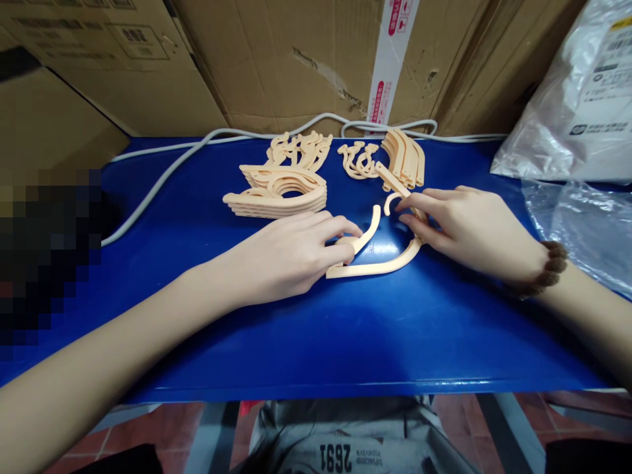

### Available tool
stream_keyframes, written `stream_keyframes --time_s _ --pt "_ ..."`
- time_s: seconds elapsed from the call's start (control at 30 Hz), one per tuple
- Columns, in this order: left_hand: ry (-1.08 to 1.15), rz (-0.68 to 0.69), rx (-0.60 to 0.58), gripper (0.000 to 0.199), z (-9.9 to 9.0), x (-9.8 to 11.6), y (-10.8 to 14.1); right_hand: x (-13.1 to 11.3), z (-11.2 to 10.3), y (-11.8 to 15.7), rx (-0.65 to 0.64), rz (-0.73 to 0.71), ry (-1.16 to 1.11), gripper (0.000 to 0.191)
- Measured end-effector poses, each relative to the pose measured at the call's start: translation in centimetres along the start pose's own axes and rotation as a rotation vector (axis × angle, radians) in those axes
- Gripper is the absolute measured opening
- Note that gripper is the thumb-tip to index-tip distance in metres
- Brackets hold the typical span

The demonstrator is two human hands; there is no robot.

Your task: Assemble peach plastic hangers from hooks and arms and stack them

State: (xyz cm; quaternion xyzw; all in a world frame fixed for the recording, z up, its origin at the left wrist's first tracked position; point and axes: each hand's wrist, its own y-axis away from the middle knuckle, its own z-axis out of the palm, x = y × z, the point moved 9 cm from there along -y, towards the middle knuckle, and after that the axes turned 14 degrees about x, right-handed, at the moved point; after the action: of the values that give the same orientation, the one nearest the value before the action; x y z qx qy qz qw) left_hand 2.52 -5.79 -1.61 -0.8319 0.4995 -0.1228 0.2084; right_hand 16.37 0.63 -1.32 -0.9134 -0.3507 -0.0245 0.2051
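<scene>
A beige plastic folding hanger [380, 268] lies partly open on the blue tabletop, its long curved arm bowed towards me. My left hand [301, 253] pinches its left end, where a shorter curved piece [374, 227] sticks up past the fingertips. At the hanger's right end, my right hand [464, 220] has thumb and fingers closed around it. Beyond those fingers project a straight beige arm [392, 178] and a small curved hook end [388, 205]. My fingers hide the joints between these parts.
Behind my left hand sits a stack of beige hangers [281, 210]. Loose hooks [301, 151], more hooks [358, 170] and curved arms [407, 158] lie farther back. A white cable [168, 181] crosses the blue table [345, 349] before cardboard boxes [316, 59]. Plastic bags [567, 125] are at right.
</scene>
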Motion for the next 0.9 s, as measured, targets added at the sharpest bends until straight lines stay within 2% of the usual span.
stream_keyframes --time_s 0.2,0.5,0.63,0.9 --pt "-0.010 -0.010 0.032 0.025 -0.05 -0.22 -0.19 0.37 0.11 0.09 -0.019 0.034 0.003 0.035" --pt "0.040 -0.022 -0.003 0.033 0.02 0.07 -0.30 0.24 -0.20 0.03 -0.004 0.047 -0.034 0.031" --pt "-0.024 0.003 0.009 0.027 -0.05 0.33 -0.41 0.20 -0.33 -0.01 0.009 0.053 -0.027 0.029" --pt "-0.168 0.049 0.066 0.028 -0.38 0.53 -0.44 -0.02 -0.57 -0.05 0.026 0.047 -0.051 0.026"
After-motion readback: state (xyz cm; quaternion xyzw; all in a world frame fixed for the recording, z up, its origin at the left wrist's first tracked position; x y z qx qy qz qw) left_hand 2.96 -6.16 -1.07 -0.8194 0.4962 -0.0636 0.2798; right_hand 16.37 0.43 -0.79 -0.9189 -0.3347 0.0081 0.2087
